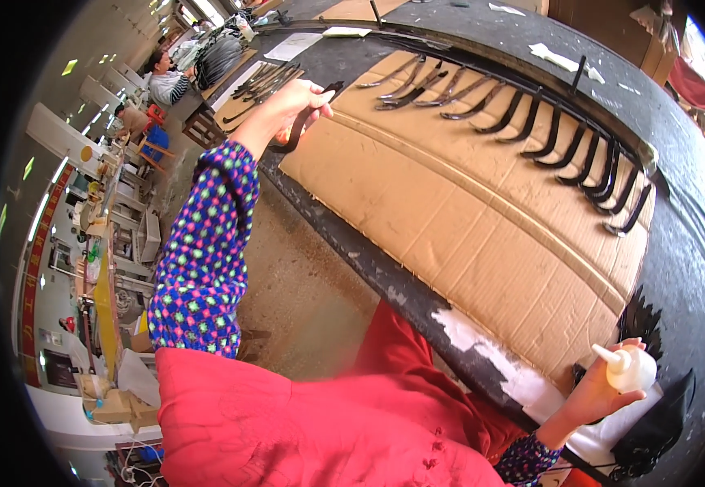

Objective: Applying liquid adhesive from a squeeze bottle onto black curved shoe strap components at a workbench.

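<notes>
Left hand [291, 104], grip closed around a dark curved strip [302, 122], raised over the table's [693, 268] left edge. Right hand [604, 390], grip wrapped around a white nozzle bottle [630, 367], at the near edge. A flat brown cardboard sheet [466, 203] carries a row of curved strips [531, 130] along its far edge.

left hand [291, 104] grips curved black strip [308, 120]; right hand [604, 390] holds white bottle [630, 367], possibly glue.
</notes>
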A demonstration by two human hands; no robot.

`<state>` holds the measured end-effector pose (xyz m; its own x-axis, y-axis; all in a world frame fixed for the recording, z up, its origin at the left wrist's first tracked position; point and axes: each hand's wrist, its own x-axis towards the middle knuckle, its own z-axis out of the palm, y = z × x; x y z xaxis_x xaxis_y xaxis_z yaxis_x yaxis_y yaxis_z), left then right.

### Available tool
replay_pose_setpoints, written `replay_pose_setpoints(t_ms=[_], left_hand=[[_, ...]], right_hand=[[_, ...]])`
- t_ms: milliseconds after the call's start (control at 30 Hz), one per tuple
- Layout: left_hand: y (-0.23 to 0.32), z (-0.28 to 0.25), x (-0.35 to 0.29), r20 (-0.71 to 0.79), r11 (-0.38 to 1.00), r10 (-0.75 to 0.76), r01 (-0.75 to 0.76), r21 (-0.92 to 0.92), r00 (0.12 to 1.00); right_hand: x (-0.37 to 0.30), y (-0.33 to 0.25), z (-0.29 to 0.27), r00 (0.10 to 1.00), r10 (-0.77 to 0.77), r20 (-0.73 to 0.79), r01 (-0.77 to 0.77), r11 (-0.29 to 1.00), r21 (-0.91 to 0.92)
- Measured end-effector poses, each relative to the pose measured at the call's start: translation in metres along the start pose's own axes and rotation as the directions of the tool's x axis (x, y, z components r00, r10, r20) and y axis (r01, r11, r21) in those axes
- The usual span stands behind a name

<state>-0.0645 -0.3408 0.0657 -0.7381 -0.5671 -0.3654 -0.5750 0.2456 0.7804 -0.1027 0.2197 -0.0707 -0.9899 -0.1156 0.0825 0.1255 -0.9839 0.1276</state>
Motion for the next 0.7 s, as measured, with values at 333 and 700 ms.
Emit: replay_pose_setpoints(t_ms=[333, 700], left_hand=[[-0.021, -0.002, 0.284, -0.219, 0.996, 0.083, -0.079, 0.029, 0.972], [-0.04, 0.045, 0.373, -0.554, 0.853, 0.305, 0.037, 0.521, 0.775]], right_hand=[[0.037, 0.018, -0.048, 0.998, 0.038, 0.043, -0.016, 0.905, -0.426], [0.046, 0.045, -0.043, 0.987, -0.123, -0.102, 0.101, 0.974, -0.203]])
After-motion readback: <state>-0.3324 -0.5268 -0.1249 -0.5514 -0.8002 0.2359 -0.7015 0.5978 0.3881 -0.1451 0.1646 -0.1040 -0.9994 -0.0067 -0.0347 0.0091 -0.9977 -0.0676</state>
